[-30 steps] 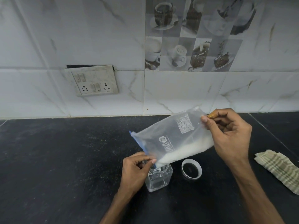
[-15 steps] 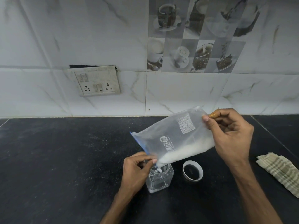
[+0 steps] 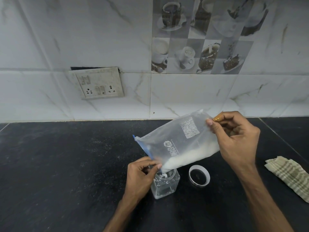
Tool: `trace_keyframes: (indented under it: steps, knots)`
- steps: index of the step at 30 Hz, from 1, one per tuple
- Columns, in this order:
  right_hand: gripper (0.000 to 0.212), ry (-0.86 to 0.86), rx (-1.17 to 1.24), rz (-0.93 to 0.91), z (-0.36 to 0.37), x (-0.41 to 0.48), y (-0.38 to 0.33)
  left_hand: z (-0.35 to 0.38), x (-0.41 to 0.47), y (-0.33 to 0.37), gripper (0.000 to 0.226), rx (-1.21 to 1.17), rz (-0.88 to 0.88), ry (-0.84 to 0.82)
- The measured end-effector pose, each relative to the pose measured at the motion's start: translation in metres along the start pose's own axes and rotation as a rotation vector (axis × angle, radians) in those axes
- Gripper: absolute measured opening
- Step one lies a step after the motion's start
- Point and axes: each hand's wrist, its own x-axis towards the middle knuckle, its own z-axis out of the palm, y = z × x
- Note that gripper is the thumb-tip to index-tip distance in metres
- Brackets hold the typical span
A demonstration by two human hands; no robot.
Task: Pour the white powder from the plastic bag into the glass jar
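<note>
A clear plastic bag [image 3: 177, 141] with a blue zip strip hangs tilted over the black counter, its open corner down at the mouth of a small square glass jar [image 3: 164, 185]. White powder [image 3: 187, 159] lies along the bag's lower edge and spills into the jar, where a thin white layer covers the bottom. My left hand [image 3: 140, 174] pinches the bag's low open corner right beside the jar's mouth. My right hand [image 3: 235, 139] grips the raised closed end of the bag, up and to the right.
The jar's round lid [image 3: 199, 176] lies open side up just right of the jar. A folded checked cloth [image 3: 291, 176] sits at the counter's right edge. A switch and socket plate [image 3: 97, 82] is on the tiled wall behind.
The powder has slid further down toward the bag's low corner and a little has landed in the jar. Both hands keep about the same hold.
</note>
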Motion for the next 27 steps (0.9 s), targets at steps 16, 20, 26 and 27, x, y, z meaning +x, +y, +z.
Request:
trace_keyframes:
  steps: [16, 20, 26, 27]
  knots:
    - [0.014, 0.028, 0.005, -0.014, 0.0009, 0.0009, 0.0010, -0.0006, -0.0010, -0.0016, 0.025, 0.020, 0.020, 0.003]
    - [0.014, 0.014, -0.013, -0.036, 0.0010, 0.0014, -0.0007, 0.0001, -0.0017, -0.0001, 0.024, 0.024, 0.030, 0.013]
    - [0.014, 0.008, -0.027, -0.047, 0.0018, 0.0021, -0.0024, 0.0001, -0.0030, 0.0002, 0.019, 0.027, 0.029, 0.012]
    - [0.014, 0.008, -0.027, -0.045, 0.0018, 0.0023, -0.0028, 0.0002, -0.0034, 0.0003, 0.021, 0.025, 0.028, 0.013]
